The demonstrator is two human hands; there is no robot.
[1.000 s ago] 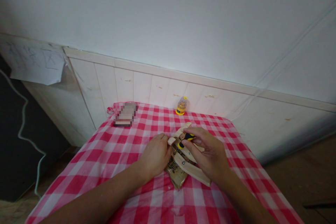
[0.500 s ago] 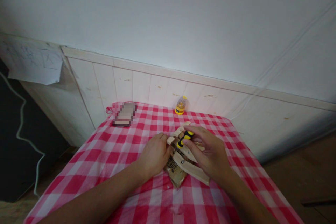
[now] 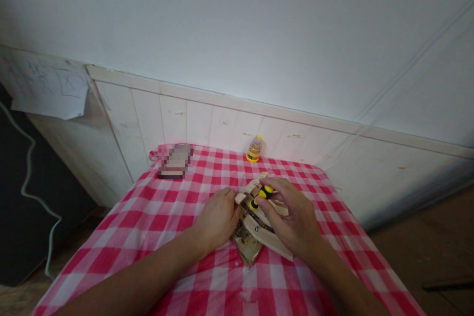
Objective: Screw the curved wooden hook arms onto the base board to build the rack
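Note:
My right hand [image 3: 296,215] pinches the yellow and black handle of a small screwdriver [image 3: 260,197] between thumb and fingers. It is held over a set of light wooden slats [image 3: 274,243], joined along a darker strip with small metal screws. Where the screwdriver's tip rests is hard to see. My left hand [image 3: 218,217] is closed around the left side of this wooden piece, by a rounded slat end. Beneath the wood lies a shiny brownish packet [image 3: 247,249] with dark printing.
A red and white checked cloth [image 3: 148,237] covers the table. At its back edge stands a yellow bit case [image 3: 254,150] with a clear cover. A blurred-out flat, dark-edged object [image 3: 177,162] lies back left. White panelling [image 3: 200,123] rises behind the table.
The screwdriver handle has turned a little in my right fingers; its yellow and black markings show differently. My left hand and the wooden piece stay almost in place.

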